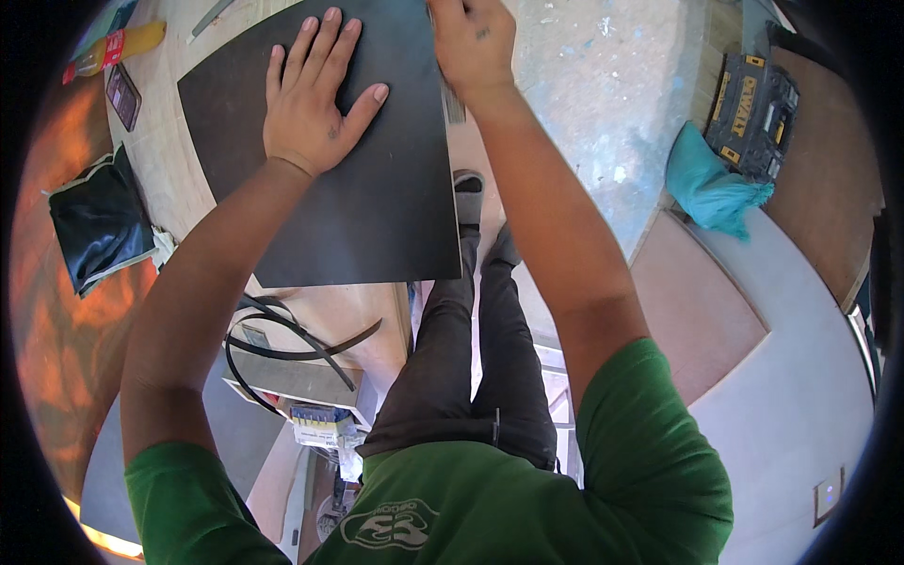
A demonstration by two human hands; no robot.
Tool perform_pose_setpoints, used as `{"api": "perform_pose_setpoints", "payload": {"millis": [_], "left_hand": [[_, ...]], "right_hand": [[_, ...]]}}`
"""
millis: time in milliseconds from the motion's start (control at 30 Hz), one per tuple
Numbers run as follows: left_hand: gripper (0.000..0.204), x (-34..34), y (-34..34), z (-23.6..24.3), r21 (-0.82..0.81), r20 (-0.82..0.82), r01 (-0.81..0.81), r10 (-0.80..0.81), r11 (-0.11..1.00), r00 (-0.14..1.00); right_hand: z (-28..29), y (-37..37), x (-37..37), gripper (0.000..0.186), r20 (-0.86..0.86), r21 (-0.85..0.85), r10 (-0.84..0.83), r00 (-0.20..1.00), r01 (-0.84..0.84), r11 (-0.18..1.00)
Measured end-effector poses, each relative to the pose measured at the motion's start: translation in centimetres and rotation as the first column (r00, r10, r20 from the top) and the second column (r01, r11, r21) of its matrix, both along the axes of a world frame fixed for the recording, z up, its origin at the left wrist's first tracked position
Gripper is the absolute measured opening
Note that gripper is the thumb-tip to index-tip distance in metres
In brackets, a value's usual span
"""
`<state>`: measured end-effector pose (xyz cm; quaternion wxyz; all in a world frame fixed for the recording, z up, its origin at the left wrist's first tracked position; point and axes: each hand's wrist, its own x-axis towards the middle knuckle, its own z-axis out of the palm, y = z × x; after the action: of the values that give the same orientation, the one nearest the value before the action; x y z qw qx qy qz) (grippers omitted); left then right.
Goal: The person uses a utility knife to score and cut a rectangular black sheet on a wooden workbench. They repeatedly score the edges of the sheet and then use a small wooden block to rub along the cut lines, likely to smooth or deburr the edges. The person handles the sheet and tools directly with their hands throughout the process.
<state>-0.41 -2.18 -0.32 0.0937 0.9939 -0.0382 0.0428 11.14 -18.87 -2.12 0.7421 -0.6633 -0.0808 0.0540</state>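
Note:
A flat black square panel lies on a light wooden workbench. My left hand rests flat on the panel's upper part, fingers spread, pressing it down. My right hand is at the panel's top right edge with fingers curled around a small grey tool or strip; what it is cannot be made out. Both forearms reach up from the lower edge.
A black bag lies at the left, a yellow bottle and a small dark device beyond it. Black strips curl under the bench. A yellow and black tool case and a teal cloth sit at the right.

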Motion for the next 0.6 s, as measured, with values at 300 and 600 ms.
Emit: {"api": "perform_pose_setpoints", "payload": {"millis": [300,600], "left_hand": [[0.074,-1.1,0.6,0.4,0.021,-0.037,-0.04,0.041,0.999,0.998],[0.073,0.0,0.0,0.1,-0.018,-0.027,-0.008,0.008,1.0,1.0]], "right_hand": [[1.0,-11.4,-22.3,0.055,-0.224,-0.289,0.118,0.967,-0.181,0.94],[-1.7,1.4,5.3,0.047,0.133,-0.245,0.038,0.99,-0.005,0.969]]}}
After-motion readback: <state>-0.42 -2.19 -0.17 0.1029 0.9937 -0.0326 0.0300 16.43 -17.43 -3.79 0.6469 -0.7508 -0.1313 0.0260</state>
